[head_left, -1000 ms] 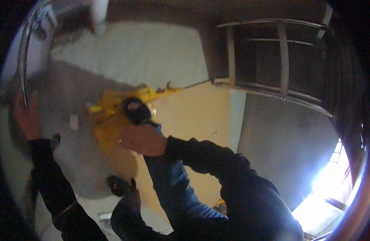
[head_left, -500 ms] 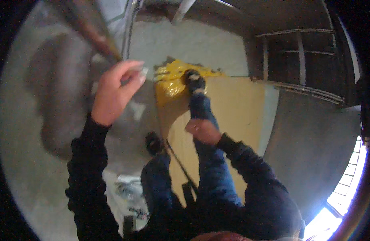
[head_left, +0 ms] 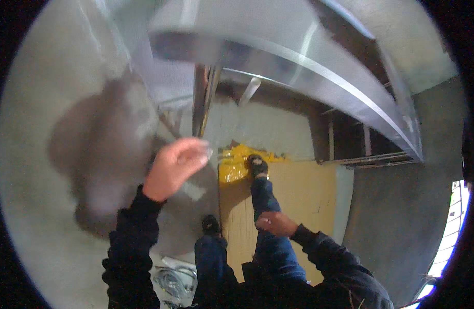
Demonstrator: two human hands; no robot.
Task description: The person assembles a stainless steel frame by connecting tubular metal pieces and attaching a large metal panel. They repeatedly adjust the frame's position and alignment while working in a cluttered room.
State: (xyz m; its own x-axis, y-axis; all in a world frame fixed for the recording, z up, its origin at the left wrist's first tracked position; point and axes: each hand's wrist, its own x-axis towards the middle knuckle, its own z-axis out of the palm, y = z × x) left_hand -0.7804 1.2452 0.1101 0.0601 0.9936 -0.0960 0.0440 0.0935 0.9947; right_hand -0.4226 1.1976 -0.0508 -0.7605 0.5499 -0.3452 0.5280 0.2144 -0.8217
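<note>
1. While the view is tilted and smeared w/ motion blur, I see the left hand (head_left: 176, 167) raised at frame centre-left, fingers curled over smth pale and thin at its fingertips. Looks like the edge of a clear plastic sheet (head_left: 144, 62), but I can't tell for sure if it's gripped or just touched.
2. Plastic sheet: translucent, glossy, streaked w/ glare, spreading from the hand up across the top-left.
3. Behind the hand a slim metal post (head_left: 202, 103) stands upright, shiny, chrome-like. Hand is just beside its lower end; contact unclear.
4. Right hand (head_left: 274, 223) lies flat on my right thigh, fingers loosely spread, holding nothing. Thigh is in blue denim; sleeves are dark knit fabric.
5. Right foot (head_left: 257, 165) in a black sandal is planted on a crumpled yellow plastic bag (head_left: 232, 164), shiny and wrinkled, at the far end of a tan board (head_left: 299, 195), which is smooth and flat, w/ ribbed lines near its left edge.
6. Left foot (head_left: 211, 224) in a dark shoe sits on grey concrete floor (head_left: 46, 206), just left of the board.
7. Big curved metal rail (head_left: 319, 72), brushed silver, arcs across the top.
8. Coil of grey cable (head_left: 172, 280) lies by my left leg, low in frame.
</note>
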